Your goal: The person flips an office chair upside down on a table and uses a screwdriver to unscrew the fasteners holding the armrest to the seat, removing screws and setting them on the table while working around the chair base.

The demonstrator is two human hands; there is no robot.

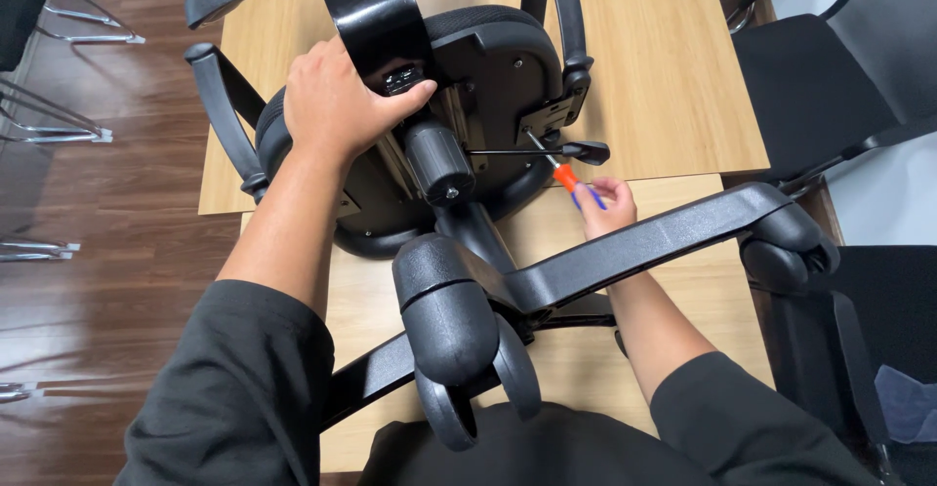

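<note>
A black office chair point(488, 66) lies upside down on a light wooden table point(664, 66), its wheeled base point(625, 247) pointing toward me. My left hand point(337, 101) presses on the underside of the seat, next to the mechanism plate and the black gas cylinder point(439, 159). My right hand point(605, 203) grips a screwdriver point(558, 169) with an orange and blue handle. Its metal tip touches the armrest bracket point(551, 115) under the seat. A black caster point(454, 325) sits nearest me, partly hiding the table.
A black lever point(547, 151) sticks out sideways from the mechanism. Black chairs point(830, 86) stand at the right of the table. Chrome chair legs point(59, 135) rest on the dark wooden floor at the left. A second caster point(791, 242) hangs at the right.
</note>
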